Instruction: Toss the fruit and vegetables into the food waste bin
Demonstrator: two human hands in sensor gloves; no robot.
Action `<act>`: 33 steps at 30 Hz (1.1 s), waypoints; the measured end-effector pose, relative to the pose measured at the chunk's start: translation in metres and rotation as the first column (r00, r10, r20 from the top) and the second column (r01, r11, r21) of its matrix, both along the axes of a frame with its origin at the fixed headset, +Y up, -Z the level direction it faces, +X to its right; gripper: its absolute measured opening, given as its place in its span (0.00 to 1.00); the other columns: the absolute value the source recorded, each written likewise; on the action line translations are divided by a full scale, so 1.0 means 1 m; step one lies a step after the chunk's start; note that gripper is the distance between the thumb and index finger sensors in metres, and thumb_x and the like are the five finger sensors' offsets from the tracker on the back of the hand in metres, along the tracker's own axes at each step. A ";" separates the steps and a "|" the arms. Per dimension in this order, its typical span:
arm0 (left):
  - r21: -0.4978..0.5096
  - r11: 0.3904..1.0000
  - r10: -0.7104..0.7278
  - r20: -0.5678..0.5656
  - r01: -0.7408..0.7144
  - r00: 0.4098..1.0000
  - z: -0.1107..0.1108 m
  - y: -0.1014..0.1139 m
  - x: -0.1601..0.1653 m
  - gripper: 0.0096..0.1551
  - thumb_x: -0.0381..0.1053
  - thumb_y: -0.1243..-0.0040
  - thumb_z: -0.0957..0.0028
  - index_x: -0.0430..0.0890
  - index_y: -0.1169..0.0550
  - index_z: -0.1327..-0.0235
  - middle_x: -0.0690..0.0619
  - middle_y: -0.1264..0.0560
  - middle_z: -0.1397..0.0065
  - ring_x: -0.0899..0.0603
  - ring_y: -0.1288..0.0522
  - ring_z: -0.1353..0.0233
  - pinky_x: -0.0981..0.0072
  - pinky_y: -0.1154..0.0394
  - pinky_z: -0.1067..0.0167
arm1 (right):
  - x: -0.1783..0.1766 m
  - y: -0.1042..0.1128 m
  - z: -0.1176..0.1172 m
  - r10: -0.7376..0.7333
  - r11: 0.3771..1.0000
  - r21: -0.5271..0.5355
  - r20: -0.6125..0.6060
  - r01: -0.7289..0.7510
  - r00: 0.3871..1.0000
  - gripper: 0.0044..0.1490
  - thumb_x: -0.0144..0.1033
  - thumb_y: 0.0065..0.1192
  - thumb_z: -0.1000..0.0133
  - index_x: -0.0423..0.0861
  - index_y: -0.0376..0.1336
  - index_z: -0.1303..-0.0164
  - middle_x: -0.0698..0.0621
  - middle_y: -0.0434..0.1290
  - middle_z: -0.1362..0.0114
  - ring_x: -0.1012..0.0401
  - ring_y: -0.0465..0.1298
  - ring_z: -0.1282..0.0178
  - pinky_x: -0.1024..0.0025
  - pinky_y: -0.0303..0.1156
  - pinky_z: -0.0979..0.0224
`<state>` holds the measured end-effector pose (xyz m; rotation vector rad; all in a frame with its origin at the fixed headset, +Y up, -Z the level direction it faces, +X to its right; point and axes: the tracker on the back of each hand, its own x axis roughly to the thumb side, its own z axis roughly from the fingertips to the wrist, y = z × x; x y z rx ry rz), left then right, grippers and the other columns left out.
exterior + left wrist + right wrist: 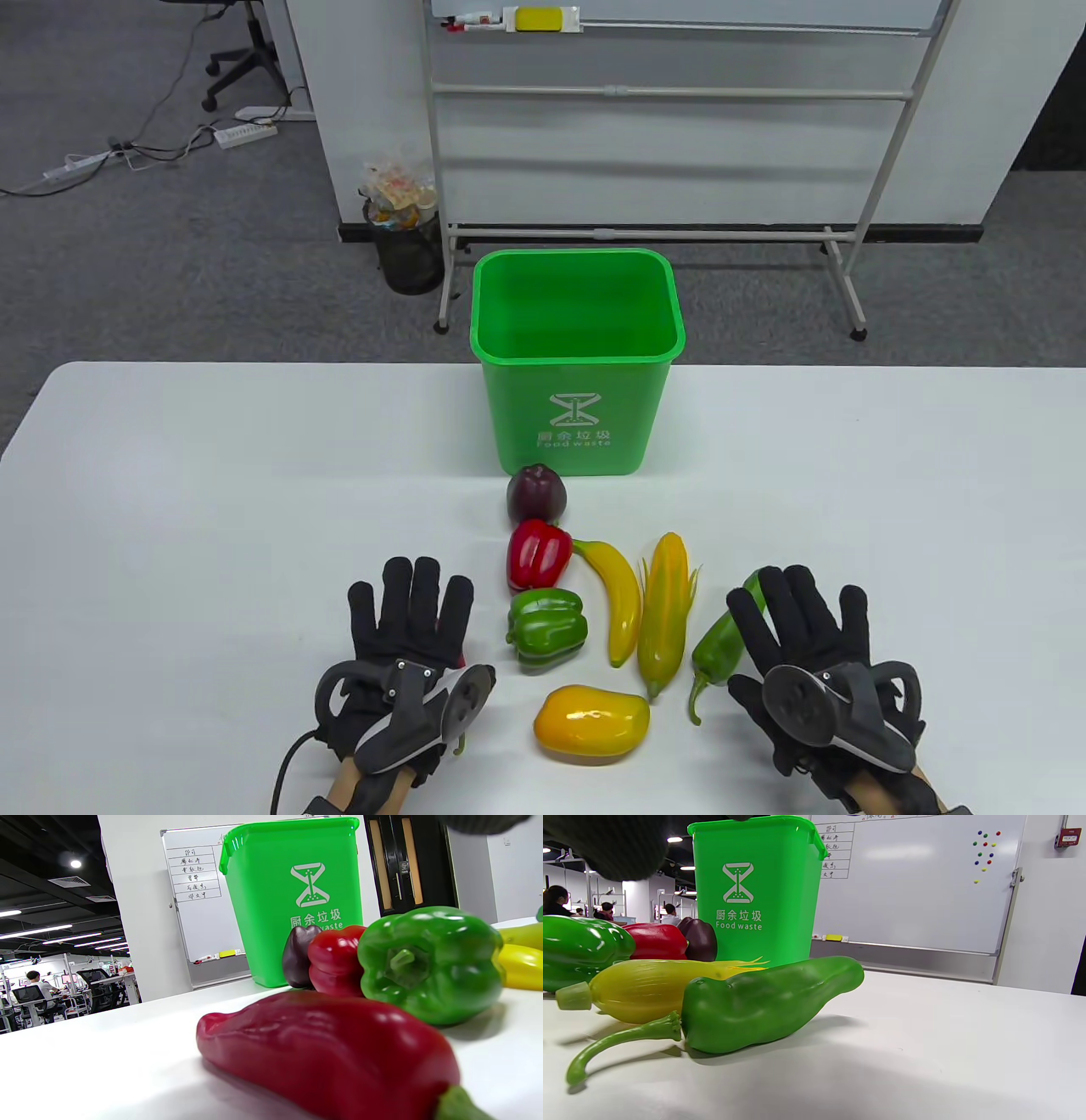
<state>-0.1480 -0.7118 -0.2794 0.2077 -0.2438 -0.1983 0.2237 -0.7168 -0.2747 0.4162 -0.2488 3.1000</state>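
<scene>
A green food waste bin (577, 356) stands open at the table's far middle. In front of it lie a dark purple fruit (535, 492), a red bell pepper (538, 553), a green bell pepper (547, 628), a banana (619, 598), a corn cob (663, 615), a long green pepper (717, 649) and a mango (591, 722). My left hand (411, 615) lies flat with fingers spread over a long red pepper (331, 1052), almost hidden in the table view. My right hand (797, 624) lies flat with fingers spread, over the green pepper's (763, 1005) right side. Neither hand grips anything.
The white table (170, 552) has bare surface left and right of the produce. Behind it on the floor stand a whiteboard frame (662, 93) and a black mesh wastebasket (407, 246). The bin (292, 895) shows in both wrist views (755, 887).
</scene>
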 end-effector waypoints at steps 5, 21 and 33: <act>-0.013 1.000 -0.006 0.001 0.006 1.000 0.000 -0.001 -0.002 0.61 0.76 0.53 0.63 0.48 0.56 0.23 0.36 0.68 0.19 0.23 0.64 0.19 0.19 0.62 0.31 | 0.006 0.003 -0.005 -0.091 0.995 -0.041 -0.033 0.089 0.995 0.57 0.55 0.68 0.54 0.57 0.43 0.19 0.55 0.38 0.12 0.52 0.43 0.07 0.30 0.40 0.16; -0.034 0.999 -0.006 -0.012 0.005 1.000 -0.003 -0.004 -0.012 0.60 0.76 0.52 0.62 0.48 0.55 0.23 0.36 0.68 0.19 0.23 0.64 0.19 0.19 0.62 0.31 | -0.031 -0.053 -0.047 0.250 0.938 -0.225 -0.093 -0.265 0.964 0.58 0.35 0.77 0.55 0.65 0.46 0.21 0.60 0.42 0.13 0.55 0.41 0.07 0.32 0.36 0.14; -0.037 0.999 0.005 -0.009 -0.005 1.000 -0.004 -0.006 -0.012 0.60 0.75 0.52 0.62 0.48 0.55 0.23 0.36 0.68 0.19 0.23 0.63 0.19 0.19 0.62 0.31 | -0.038 -0.062 -0.033 0.361 0.899 -0.192 -0.179 -0.393 0.915 0.52 0.28 0.79 0.58 0.65 0.53 0.28 0.59 0.55 0.18 0.54 0.54 0.10 0.31 0.40 0.15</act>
